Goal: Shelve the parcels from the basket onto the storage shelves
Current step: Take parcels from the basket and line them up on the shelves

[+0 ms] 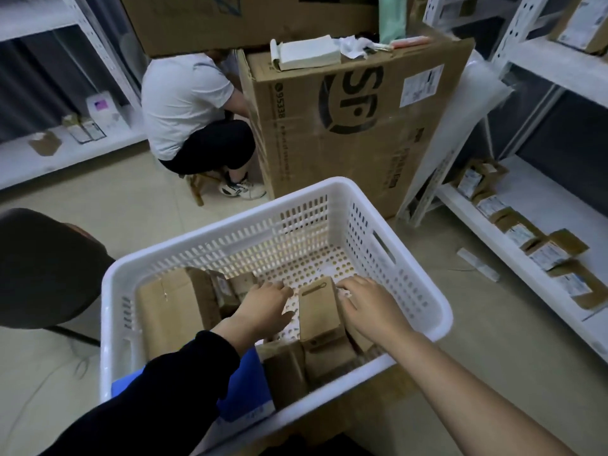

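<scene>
A white perforated plastic basket (329,199) stands in front of me, with several brown cardboard parcels in its near half. Both my hands reach down inside it. My left hand (263,306), in a dark sleeve, lies flat with relaxed fingers beside small parcels (227,291) at the left. My right hand (365,306) rests with spread fingers against the right side of an upright brown parcel (317,311) in the middle. A large flat box (171,311) leans at the basket's left, and a blue packet (245,386) sits near the front wall.
White metal storage shelves (513,245) on the right hold a row of labelled small parcels (546,255). More shelving (39,159) stands at the left. A person in a white shirt (184,103) crouches beside a big cardboard box (355,123). A dark stool (39,268) is at my left.
</scene>
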